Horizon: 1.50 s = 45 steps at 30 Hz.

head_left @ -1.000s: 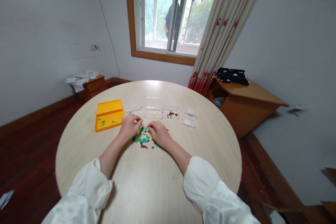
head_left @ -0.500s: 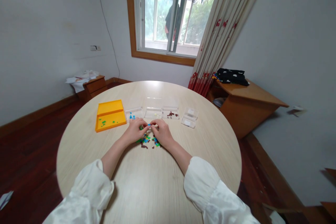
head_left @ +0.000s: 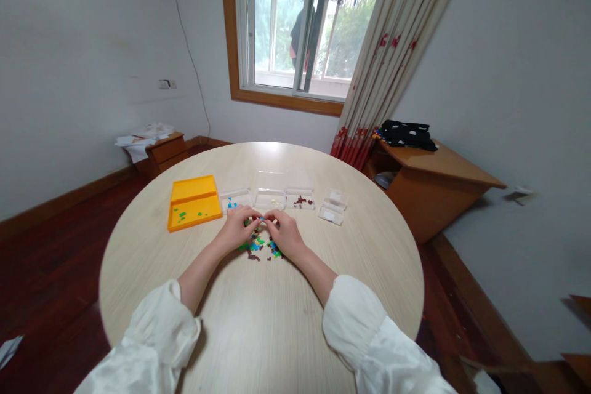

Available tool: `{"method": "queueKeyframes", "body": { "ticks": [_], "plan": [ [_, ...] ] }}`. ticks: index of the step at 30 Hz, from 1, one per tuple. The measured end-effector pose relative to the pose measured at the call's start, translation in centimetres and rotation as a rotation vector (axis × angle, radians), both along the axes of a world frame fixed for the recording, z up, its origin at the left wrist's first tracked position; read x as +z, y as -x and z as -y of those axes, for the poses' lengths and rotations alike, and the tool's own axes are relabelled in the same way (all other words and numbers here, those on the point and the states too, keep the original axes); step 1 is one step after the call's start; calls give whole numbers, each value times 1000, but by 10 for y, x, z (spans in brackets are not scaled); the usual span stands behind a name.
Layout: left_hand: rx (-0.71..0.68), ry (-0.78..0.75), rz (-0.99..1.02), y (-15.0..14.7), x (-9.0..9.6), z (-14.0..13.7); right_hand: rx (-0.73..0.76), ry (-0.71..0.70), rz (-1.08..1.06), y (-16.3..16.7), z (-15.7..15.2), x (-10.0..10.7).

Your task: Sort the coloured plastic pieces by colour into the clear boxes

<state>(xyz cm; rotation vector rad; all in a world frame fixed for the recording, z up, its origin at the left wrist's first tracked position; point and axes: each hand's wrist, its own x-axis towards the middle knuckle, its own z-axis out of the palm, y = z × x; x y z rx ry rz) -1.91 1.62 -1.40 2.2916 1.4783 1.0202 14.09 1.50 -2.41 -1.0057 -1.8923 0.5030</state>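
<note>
My left hand (head_left: 236, 229) and my right hand (head_left: 285, 234) meet above the middle of the round table, fingertips pinched together. Between them they grip a small blue building brick (head_left: 261, 219), mostly covered by the fingers. Just below lies a loose pile of tiny bricks (head_left: 255, 246) in green, blue, yellow and brown, partly hidden by my hands. Beyond my left hand, a clear box (head_left: 242, 197) contains a few blue bricks (head_left: 231, 204). Another clear box (head_left: 270, 206) with a few pale pieces stands behind the fingertips.
An orange-yellow open case (head_left: 194, 185) with several green bricks stands at the left. To the right are a clear box (head_left: 293, 205) with brown bricks and a smaller open clear case (head_left: 330, 215). The round table (head_left: 249, 332) has a wooden desk (head_left: 452, 166) beyond its right edge.
My fingertips have shifted slightly around the blue brick, which shows a little less now. Boxes and pile look the same.
</note>
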Motion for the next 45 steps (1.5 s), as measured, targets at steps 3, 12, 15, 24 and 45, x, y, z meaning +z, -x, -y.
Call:
{"method": "queueKeyframes", "body": {
  "ticks": [3, 12, 15, 24, 45],
  "plan": [
    [-6, -15, 32, 2, -1, -2, -7, -7, -10, 0, 0, -1],
    [317, -49, 163, 15, 5, -8, -10, 52, -13, 1, -2, -5],
    [481, -75, 100, 22, 6, -10, 3, 63, -2, 2, -2, -5],
    [606, -53, -50, 38, 0, -16, 110, 54, 105, 1, 5, 1],
    [611, -10, -99, 38, -2, -16, 183, -42, 192, 0, 3, -1]
  ]
}}
